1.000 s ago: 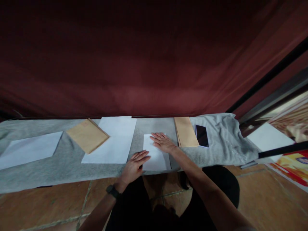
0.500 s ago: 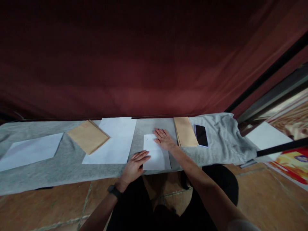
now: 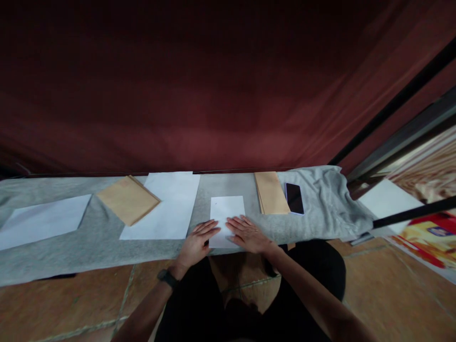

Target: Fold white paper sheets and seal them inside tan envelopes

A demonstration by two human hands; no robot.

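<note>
A small white sheet of paper (image 3: 227, 207), apparently folded, lies on the grey cloth in front of me. My left hand (image 3: 197, 242) rests at its left edge, fingers stretched out and touching the paper. Flat across the sheet's right side lies my right hand (image 3: 249, 233), its fingers extended. Neither hand grips anything. To the left, larger white sheets (image 3: 171, 213) lie partly under a stack of brown envelopes (image 3: 128, 200). Just right of the small sheet are more brown envelopes (image 3: 272, 194).
A phone (image 3: 294, 198) lies beside the right-hand envelopes. More white paper (image 3: 46, 221) is at the far left. The grey cloth (image 3: 103, 247) covers a narrow bench against a dark red curtain (image 3: 228, 104). Black bars (image 3: 413, 213) and a colourful printed sheet (image 3: 431, 240) are at the right.
My right hand has slid down the small sheet toward me, from its upper right corner to its lower right side. My left hand stays at the left edge.
</note>
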